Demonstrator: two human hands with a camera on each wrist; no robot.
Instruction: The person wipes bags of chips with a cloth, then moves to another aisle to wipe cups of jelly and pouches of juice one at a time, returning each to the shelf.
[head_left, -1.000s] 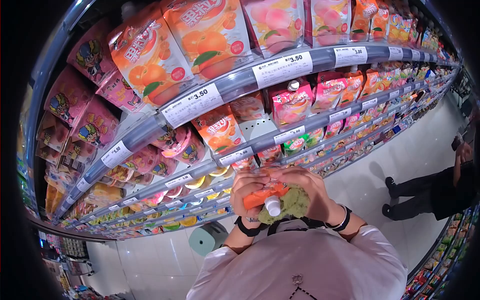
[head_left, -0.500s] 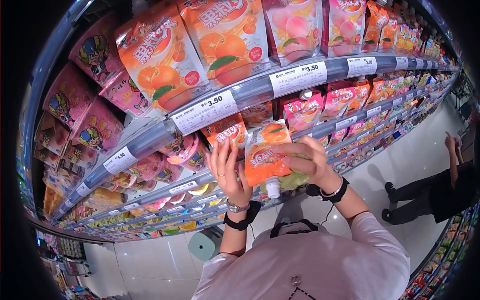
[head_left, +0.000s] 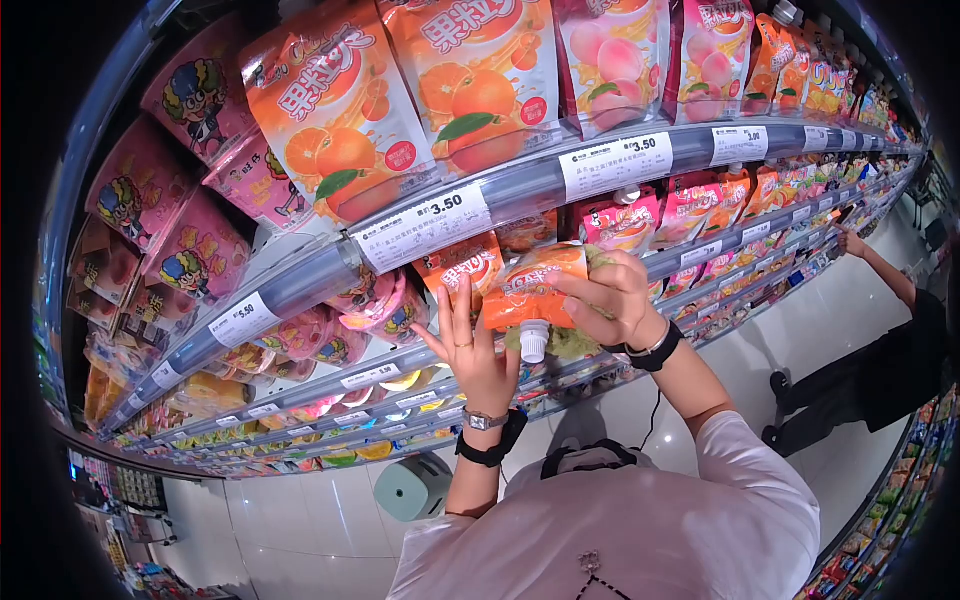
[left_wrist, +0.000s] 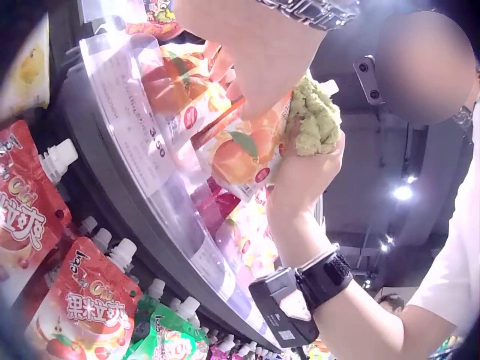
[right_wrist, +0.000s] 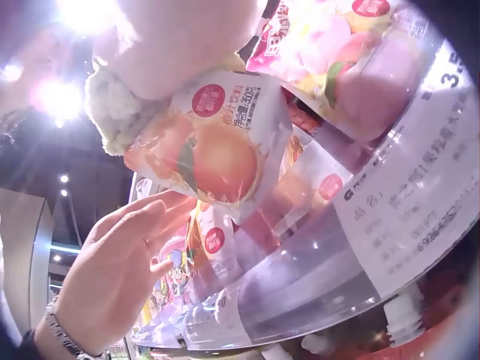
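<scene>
My right hand (head_left: 615,300) grips an orange drink pouch (head_left: 540,277) with its white cap (head_left: 534,341) pointing down toward me. A fuzzy green bundle (left_wrist: 315,116) is in the same hand, pressed against the pouch; what it is does not show. My left hand (head_left: 478,355) is beside the held pouch, fingers spread and straight. Its fingertips overlap another orange pouch (head_left: 458,268) on the shelf in the head view. Seen from the right wrist, the left palm (right_wrist: 112,262) lies just below the held pouch.
A shelf rail with price tags (head_left: 425,225) runs above my hands, with large orange pouches (head_left: 335,110) and peach pouches (head_left: 612,65) over it. Pink tubs (head_left: 190,245) stand at the left. A green stool (head_left: 412,487) is on the floor; another person (head_left: 870,350) stands at the right.
Both hands first held the pouch close to my chest. My left hand let go and spread beside it, and my right hand brought the pouch up toward the shelf, cap down.
</scene>
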